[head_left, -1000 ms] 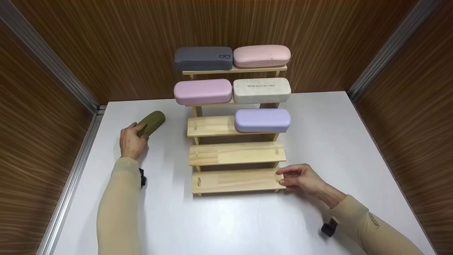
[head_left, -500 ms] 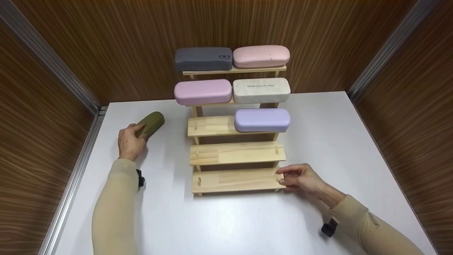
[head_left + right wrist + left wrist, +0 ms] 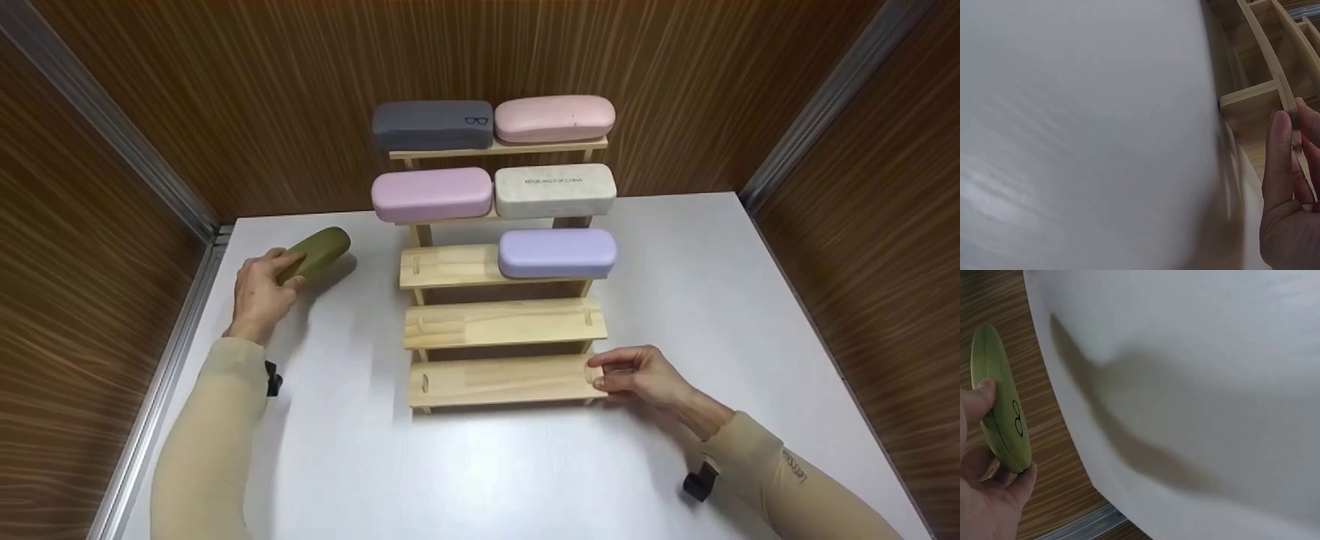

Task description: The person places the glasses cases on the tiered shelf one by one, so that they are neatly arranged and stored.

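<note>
My left hand (image 3: 262, 294) grips an olive-green glasses case (image 3: 322, 251) by its near end, left of a stepped wooden rack (image 3: 525, 322). In the left wrist view the case (image 3: 1002, 399) is held between thumb and fingers, a small glasses drawing on its side, and its shadow falls apart from it on the table. My right hand (image 3: 649, 382) pinches the right end of the rack's lowest shelf. The right wrist view shows thumb and fingers (image 3: 1279, 152) on either side of that shelf board (image 3: 1292, 107).
On the rack's upper steps sit a grey-blue case (image 3: 433, 126), a light pink case (image 3: 555, 118), a mauve-pink case (image 3: 432, 195), a cream case (image 3: 555, 191) and a lavender case (image 3: 557, 253). Wood-grain walls (image 3: 300, 112) enclose the white table (image 3: 480, 472).
The left hand has shifted slightly left and lifted the green glasses case, whose shadow now lies apart from it. My right hand stays on the shelf end.
</note>
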`<state>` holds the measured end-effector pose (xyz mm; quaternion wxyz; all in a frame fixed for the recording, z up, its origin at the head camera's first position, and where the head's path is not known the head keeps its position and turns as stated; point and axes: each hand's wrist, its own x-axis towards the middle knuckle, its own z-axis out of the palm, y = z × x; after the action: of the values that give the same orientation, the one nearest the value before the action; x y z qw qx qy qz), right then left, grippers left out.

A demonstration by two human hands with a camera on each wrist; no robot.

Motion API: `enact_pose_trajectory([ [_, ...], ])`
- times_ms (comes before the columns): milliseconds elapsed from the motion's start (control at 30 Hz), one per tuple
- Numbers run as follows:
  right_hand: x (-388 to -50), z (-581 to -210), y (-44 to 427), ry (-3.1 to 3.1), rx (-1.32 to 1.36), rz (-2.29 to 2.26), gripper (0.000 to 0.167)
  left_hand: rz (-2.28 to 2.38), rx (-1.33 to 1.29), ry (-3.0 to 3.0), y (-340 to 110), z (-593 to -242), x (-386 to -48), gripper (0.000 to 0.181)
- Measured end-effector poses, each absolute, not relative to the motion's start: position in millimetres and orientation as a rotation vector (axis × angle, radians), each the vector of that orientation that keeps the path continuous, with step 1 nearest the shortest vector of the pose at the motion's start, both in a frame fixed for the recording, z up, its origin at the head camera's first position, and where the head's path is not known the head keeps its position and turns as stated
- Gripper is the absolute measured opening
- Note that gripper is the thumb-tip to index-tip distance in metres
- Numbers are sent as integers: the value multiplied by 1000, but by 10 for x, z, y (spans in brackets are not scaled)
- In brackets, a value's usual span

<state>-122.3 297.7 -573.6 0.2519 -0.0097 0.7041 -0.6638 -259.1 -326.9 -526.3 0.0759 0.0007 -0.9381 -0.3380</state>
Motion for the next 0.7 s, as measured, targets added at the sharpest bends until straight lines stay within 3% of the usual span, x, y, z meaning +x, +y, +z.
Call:
enact_pose_trajectory([
  [700,-1233,-5728,2976,1926,-12,-1787,34,-999,-266,-2759,-3183,-4717,-2104,40],
])
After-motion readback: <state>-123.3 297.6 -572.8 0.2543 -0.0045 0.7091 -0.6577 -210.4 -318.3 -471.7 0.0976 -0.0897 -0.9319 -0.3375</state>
